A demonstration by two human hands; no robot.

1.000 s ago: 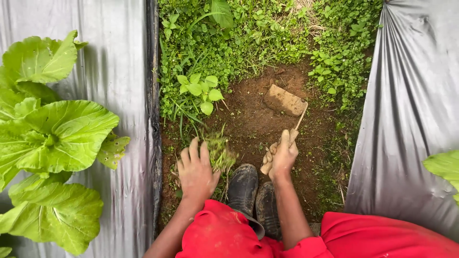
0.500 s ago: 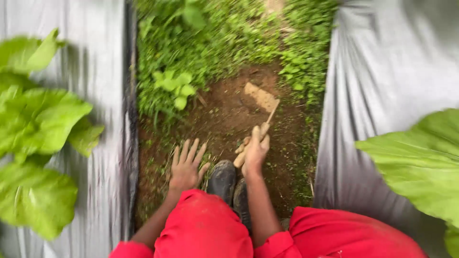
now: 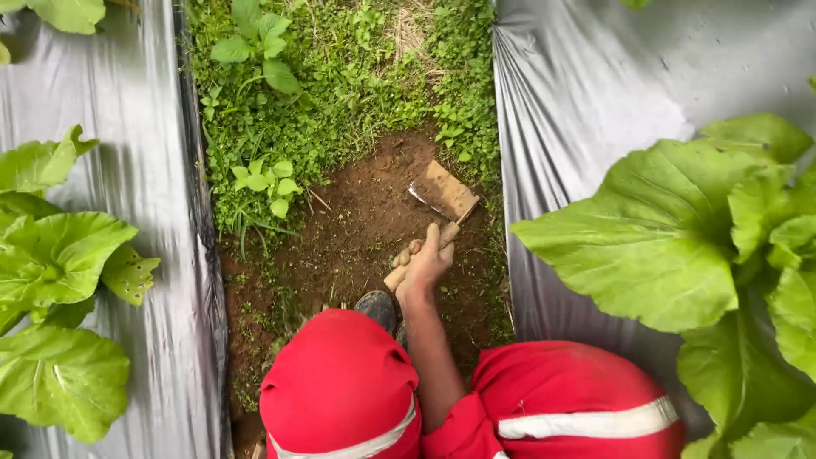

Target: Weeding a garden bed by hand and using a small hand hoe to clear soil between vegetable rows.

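Soil-caked hand hoe [image 3: 442, 194], blade on dirt

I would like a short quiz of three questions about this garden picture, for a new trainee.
1. True or false: the right hand grips a hoe by its wooden handle.
2. The hoe blade rests on: A) silver plastic sheet B) bare soil C) a large leaf.
3. Fill in: the left hand is ____ in this view.

Key: 1 true; 2 B, on the bare soil; 3 not visible.

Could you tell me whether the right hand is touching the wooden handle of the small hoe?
Touching. The head view shows the right hand wrapped around the wooden handle of the small hoe, whose blade rests on the bare soil.
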